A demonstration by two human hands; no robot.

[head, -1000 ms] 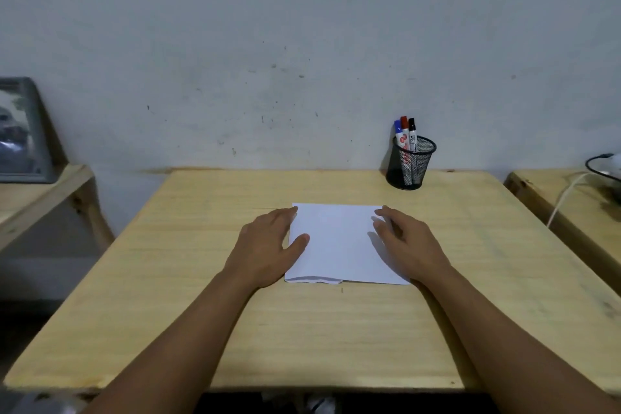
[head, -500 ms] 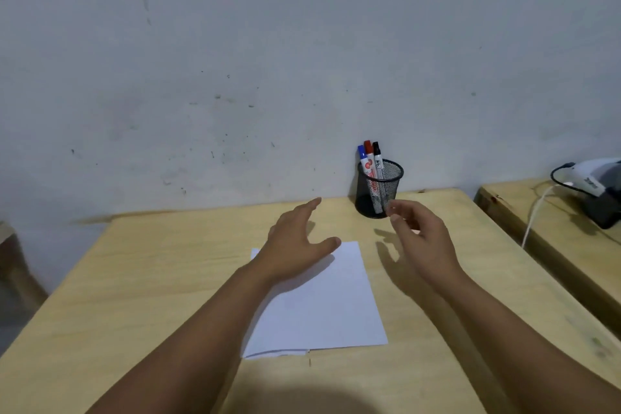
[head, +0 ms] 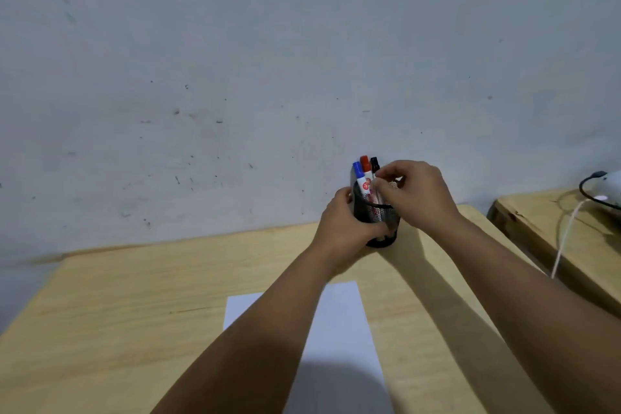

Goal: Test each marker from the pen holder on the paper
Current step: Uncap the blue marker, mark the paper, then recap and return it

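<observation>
Three markers point(head: 364, 178) upright, caps up — L hand point(head: 342, 225) round holder point(head: 379, 222), R fingers point(head: 381, 183) pinching black one.

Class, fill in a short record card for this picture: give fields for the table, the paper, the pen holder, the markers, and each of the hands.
table: wooden, set against a grey wall
paper: white sheet, flat, partly under the forearms
pen holder: black mesh cup, at the table's far edge
markers: blue, red, black, all upright in the holder
left hand: wrapped around the holder's side
right hand: fingertips at the black marker; grip unclear
</observation>
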